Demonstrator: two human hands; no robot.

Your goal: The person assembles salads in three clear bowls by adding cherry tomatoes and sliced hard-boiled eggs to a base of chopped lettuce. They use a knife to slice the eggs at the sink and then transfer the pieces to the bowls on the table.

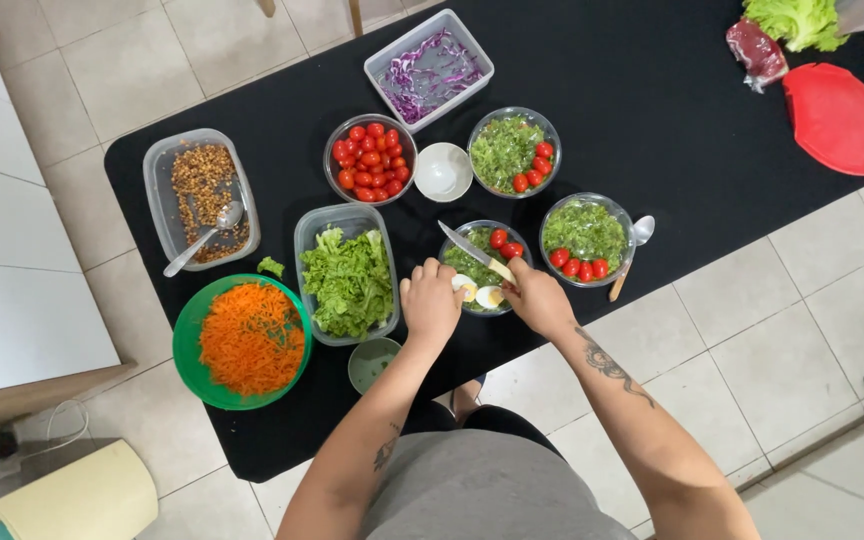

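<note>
View: a single head-worn camera, no second view to share the scene.
Position: it sat above the person's own torso, at the near edge of the black table (652,90).
Direction: it looked almost straight down, the table running diagonally across the frame.
Nearness: moderately far; the whole spread of bowls, both forearms and the tiled floor (782,360) fitted in.

Tomato bowl (370,158) behind lettuce tub (348,272)
</note>
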